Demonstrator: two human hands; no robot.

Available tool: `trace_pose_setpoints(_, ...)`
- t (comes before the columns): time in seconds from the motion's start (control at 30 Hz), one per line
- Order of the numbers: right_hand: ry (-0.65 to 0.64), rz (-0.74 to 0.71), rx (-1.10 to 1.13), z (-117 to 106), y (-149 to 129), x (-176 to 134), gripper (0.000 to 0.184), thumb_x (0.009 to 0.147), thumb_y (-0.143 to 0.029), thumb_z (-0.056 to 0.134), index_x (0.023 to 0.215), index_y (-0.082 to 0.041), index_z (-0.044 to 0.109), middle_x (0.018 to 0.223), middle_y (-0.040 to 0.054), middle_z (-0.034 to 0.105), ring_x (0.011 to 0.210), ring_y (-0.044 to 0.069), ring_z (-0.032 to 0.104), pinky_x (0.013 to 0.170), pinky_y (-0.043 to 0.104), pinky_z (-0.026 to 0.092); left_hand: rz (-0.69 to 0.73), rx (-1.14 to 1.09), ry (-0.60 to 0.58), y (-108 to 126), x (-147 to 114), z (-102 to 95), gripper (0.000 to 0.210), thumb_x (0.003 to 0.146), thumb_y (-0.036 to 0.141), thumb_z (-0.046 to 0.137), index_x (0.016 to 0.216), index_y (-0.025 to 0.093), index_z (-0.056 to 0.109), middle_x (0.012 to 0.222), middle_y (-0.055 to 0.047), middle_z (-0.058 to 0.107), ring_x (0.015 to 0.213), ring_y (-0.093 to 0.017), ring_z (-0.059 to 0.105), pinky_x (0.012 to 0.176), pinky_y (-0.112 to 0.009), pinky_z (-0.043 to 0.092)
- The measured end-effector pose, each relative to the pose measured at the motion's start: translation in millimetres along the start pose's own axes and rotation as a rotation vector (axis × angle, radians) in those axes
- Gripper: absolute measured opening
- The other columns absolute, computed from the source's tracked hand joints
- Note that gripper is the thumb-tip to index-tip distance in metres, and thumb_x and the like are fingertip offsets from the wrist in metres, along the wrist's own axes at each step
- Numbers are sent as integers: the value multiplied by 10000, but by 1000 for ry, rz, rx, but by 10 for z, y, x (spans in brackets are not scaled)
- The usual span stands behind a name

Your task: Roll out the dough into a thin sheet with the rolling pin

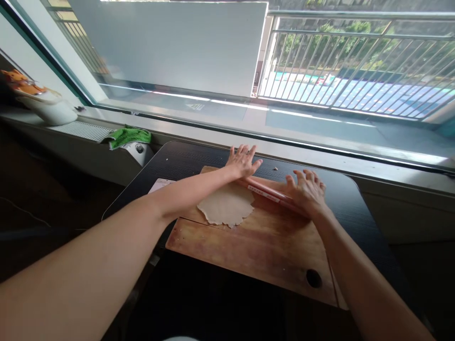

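Observation:
A reddish rolling pin (267, 192) with white labels lies slantwise over the far part of a wooden board (245, 255). Near the pin's left end is my left hand (242, 161), fingers spread, palm toward the pin. My right hand (307, 189) rests at the right end, its fingers apart and slightly bent. Neither hand wraps round the pin. Flat dough (227, 206) with a ragged near edge spreads on the board's left side, reaching under the pin's left part. My left forearm hides some of the dough and board.
The board lies on a black table (188, 154) against a window sill. A phone-like white object (160, 184) is partly behind my left forearm. A green cloth (130, 137) and a white pot (50, 106) stand farther left. The board has a round hole (313, 278).

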State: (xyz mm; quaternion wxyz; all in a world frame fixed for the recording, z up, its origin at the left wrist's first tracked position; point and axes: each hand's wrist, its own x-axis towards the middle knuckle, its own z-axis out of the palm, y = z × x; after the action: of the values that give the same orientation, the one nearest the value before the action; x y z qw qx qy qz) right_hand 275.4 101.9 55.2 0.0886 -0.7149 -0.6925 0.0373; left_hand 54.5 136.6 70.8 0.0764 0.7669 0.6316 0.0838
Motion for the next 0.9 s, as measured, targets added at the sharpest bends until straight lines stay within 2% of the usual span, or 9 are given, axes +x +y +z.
trace_pose_setpoints(0.1, -47, -105, -7, 31, -5, -367, 583, 1014, -507, 267, 1395, -225, 605, 1528, 130, 517, 1453, 333, 391, 1151, 575, 350, 52, -12, -72, -59, -335, 46, 692, 1011, 568, 291, 1607, 216, 289, 1666, -118, 334, 1552, -301, 252, 1246, -606, 176)
trace_pose_setpoints(0.2, 70, -276, -52, 76, 20, -650, 554, 1023, -490, 264, 1327, -232, 649, 1486, 127, 554, 1463, 328, 367, 1171, 550, 322, 126, 9, -27, -102, -597, 84, 683, 994, 574, 330, 1581, 226, 356, 1630, -110, 405, 1523, -316, 305, 1244, -614, 179)
trace_pose_setpoints(0.3, 150, -244, -33, 94, 41, -436, 550, 1016, -488, 295, 1364, -218, 624, 1508, 155, 519, 1475, 351, 332, 1156, 581, 319, 74, -4, 34, -77, -408, 64, 682, 1005, 553, 312, 1593, 208, 330, 1646, -117, 371, 1540, -316, 262, 1246, -622, 173)
trace_pose_setpoints(0.43, 81, -62, 6, 83, 49, 13, 597, 1002, -518, 294, 1399, -195, 602, 1551, 158, 468, 1482, 365, 318, 1152, 612, 307, -27, 6, 26, -7, -1, 29, 714, 1008, 520, 328, 1617, 155, 251, 1662, -138, 329, 1560, -303, 220, 1259, -606, 142)
trace_pose_setpoints(0.5, 52, -54, 6, 77, 49, -45, 596, 1005, -520, 287, 1396, -203, 606, 1549, 154, 475, 1481, 358, 327, 1150, 596, 320, -57, 6, -18, 1, -47, 38, 745, 1002, 552, 331, 1623, 155, 233, 1665, -143, 322, 1561, -311, 220, 1253, -615, 154)
trace_pose_setpoints(0.57, 49, -116, -11, 93, 37, -290, 566, 1008, -514, 295, 1363, -228, 630, 1520, 139, 515, 1471, 344, 349, 1147, 571, 339, -50, 13, -49, -26, -263, 73, 743, 1000, 582, 307, 1617, 171, 265, 1665, -139, 326, 1556, -321, 234, 1243, -627, 177)
trace_pose_setpoints(0.7, 128, -245, -47, 117, -10, -646, 524, 1018, -464, 313, 1352, -223, 638, 1510, 128, 538, 1488, 329, 327, 1195, 552, 279, 34, 65, 27, -96, -609, 121, 671, 1008, 557, 292, 1578, 213, 374, 1637, -116, 389, 1531, -328, 287, 1239, -639, 190)
trace_pose_setpoints(0.8, 130, -220, -17, 82, -21, -366, 539, 1007, -459, 346, 1418, -205, 586, 1566, 143, 473, 1517, 340, 274, 1204, 577, 247, 8, 44, 46, -73, -406, 105, 660, 1010, 572, 274, 1584, 257, 362, 1642, -99, 386, 1538, -316, 281, 1235, -646, 190)
trace_pose_setpoints(0.9, 35, -65, 16, 6, -32, -5, 599, 994, -481, 361, 1482, -171, 516, 1610, 164, 406, 1529, 354, 253, 1195, 593, 264, -50, 30, -21, -25, -107, 56, 712, 1012, 584, 246, 1611, 201, 296, 1665, -129, 331, 1561, -309, 235, 1241, -629, 186)
